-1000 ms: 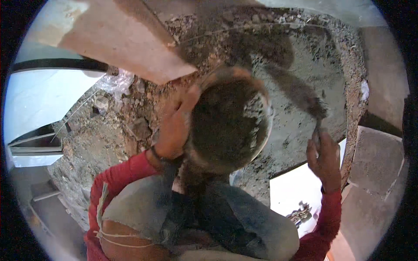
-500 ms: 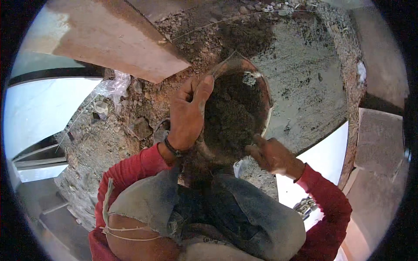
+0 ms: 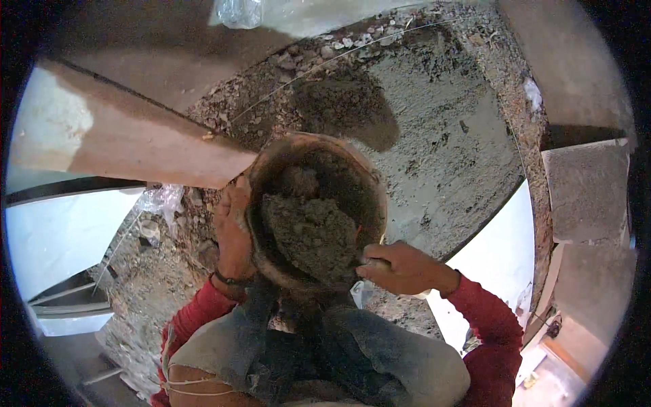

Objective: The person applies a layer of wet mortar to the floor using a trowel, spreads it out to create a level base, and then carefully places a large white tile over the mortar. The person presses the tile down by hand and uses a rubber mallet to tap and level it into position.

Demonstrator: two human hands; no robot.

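Note:
A round, worn metal pan (image 3: 376,197) holding dark, wet mortar (image 3: 308,237) is between my knees. My left hand (image 3: 235,234) grips the pan's left rim, fingers pointing upward along its side. With my right hand (image 3: 400,268) I hold a trowel by its handle (image 3: 369,261) at the right rim; its blade is inside, apparently covered by mortar. Beyond the pan lies a grey bed of fresh mortar (image 3: 447,149), with a darker patch (image 3: 346,108) at its far left.
A plank (image 3: 156,156) angles in from the left. White tiles (image 3: 68,237) lie left and another white slab (image 3: 491,244) right, beside grey blocks (image 3: 583,190). A thin string (image 3: 298,76) crosses the rubble border. Crumpled plastic (image 3: 163,198) lies near the plank.
The trowel has moved from over the mortar bed into the pan. The pan has tilted, then levelled, and my left hand now sits further down its side. The view has shifted.

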